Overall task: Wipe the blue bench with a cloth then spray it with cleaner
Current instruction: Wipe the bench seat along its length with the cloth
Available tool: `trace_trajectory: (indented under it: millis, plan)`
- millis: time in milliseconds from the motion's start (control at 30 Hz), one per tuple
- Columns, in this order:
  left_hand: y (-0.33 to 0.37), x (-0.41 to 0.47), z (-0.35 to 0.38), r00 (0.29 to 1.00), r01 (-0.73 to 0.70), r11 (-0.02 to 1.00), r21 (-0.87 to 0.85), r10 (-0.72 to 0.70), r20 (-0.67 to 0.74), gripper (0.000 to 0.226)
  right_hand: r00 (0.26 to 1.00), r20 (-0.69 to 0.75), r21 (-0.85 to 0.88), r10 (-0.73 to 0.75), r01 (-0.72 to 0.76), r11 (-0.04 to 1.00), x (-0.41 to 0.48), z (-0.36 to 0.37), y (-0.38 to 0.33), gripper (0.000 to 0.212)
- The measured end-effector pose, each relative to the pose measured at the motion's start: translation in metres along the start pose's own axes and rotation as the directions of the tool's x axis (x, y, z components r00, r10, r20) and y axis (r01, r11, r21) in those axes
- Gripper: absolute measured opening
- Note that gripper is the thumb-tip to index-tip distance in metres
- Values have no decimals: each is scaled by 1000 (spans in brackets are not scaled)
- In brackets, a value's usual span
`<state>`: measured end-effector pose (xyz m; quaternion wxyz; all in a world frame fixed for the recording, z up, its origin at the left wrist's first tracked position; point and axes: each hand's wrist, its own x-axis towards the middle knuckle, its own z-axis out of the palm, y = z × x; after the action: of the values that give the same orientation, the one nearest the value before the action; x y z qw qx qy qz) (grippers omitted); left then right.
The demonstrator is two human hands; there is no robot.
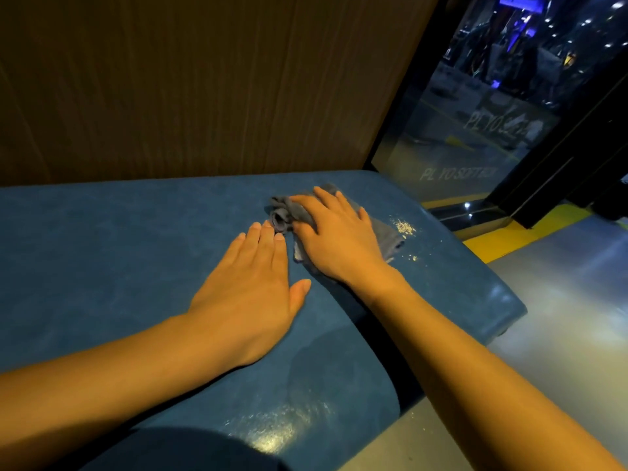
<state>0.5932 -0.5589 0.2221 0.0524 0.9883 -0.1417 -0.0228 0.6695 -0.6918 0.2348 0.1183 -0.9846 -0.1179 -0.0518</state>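
Right hand lies flat on the grey cloth, fingers slightly spread, pressing it onto the blue bench beside pale crumbs, left hand flat alongside with fingers together; that cloth looks soft, light and bunchy, best driven under the palm.

**What is hidden, cut off or unclear**

The middle of the grey cloth on the blue bench lies hidden under the right hand. Only its crumpled far end and right edge show. The bench is cut off at the left and bottom edges. Pale specks on the bench, right of the cloth, are too small to identify. Faint lettering beyond the bench's far right corner is partly unreadable.
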Motion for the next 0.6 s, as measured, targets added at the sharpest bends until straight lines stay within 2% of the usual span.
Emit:
trace_trajectory:
  millis: [267, 433, 600]
  plan:
    - [-2, -1, 3, 999, -19, 1000, -7, 18, -45, 71, 996, 10, -32, 94, -94, 995, 77, 4, -2, 40]
    - [-4, -2, 7, 990, -59, 997, -40, 54, -130, 65, 979, 98, -82, 180, -173, 982, 111, -9, 14, 38]
    - [-3, -3, 7, 987, -23, 1000, -13, 21, -160, 90, 971, 151, -127, 186, -168, 978, 129, -22, 45, 38]
